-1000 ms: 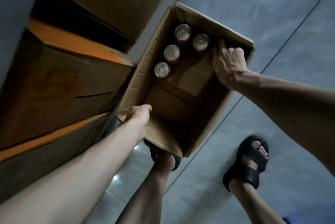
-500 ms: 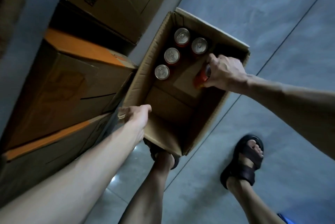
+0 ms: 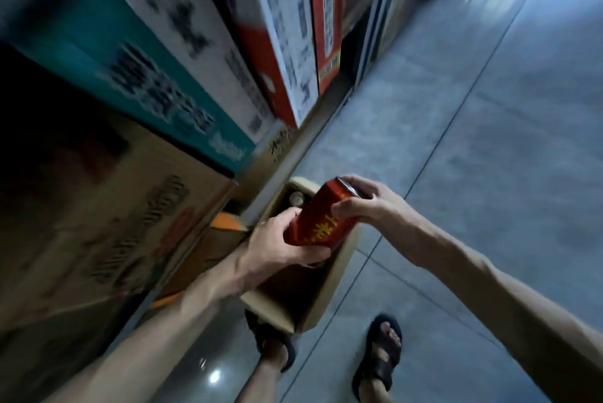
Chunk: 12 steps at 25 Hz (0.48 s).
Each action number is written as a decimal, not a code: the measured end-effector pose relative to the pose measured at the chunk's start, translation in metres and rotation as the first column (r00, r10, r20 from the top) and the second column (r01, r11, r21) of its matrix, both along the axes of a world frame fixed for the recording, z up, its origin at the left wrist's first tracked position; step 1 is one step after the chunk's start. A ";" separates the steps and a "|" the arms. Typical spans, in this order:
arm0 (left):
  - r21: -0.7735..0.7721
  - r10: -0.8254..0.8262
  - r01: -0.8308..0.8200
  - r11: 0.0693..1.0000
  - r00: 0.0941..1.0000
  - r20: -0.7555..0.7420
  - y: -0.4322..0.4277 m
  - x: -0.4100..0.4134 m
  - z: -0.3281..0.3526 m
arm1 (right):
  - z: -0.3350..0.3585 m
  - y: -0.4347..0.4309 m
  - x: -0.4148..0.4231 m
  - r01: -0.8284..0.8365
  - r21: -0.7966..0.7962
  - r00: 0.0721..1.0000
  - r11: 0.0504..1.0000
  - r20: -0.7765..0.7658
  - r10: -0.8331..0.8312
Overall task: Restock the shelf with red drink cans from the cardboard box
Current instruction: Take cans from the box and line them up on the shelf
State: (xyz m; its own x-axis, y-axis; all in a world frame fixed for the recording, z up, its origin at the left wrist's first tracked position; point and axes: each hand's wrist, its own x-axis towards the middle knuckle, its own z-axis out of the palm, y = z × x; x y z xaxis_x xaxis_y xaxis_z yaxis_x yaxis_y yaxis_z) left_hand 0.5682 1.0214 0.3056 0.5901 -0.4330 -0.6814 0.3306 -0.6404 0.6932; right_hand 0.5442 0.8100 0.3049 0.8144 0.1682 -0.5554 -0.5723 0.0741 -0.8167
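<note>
surface: grey floor [image 3: 473,174] | on it: cardboard box [image 3: 287,308] | stacked cartons [image 3: 107,213] | sandalled feet [image 3: 380,357]

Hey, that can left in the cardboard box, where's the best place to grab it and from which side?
Probably by its upper rim, reaching straight down through the open top. The can stands upright at the far end of the cardboard box, only its silver lid showing, walls close around it.

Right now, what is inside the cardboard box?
One can top shows at the cardboard box's far end; the near end looks bare. The left hand, right hand and the red drink can they hold cover the middle.
</note>
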 end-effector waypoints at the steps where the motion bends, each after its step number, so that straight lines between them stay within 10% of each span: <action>1: -0.040 -0.008 0.006 0.999 0.999 -0.039 -0.005 0.007 0.044 | 0.041 -0.006 0.007 -0.022 -0.007 0.999 1.000 0.033 0.023; 12: -0.141 0.192 -0.178 0.974 0.977 0.091 0.003 -0.025 0.413 | 0.403 0.005 0.019 -0.259 -0.088 0.931 0.962 0.241 0.272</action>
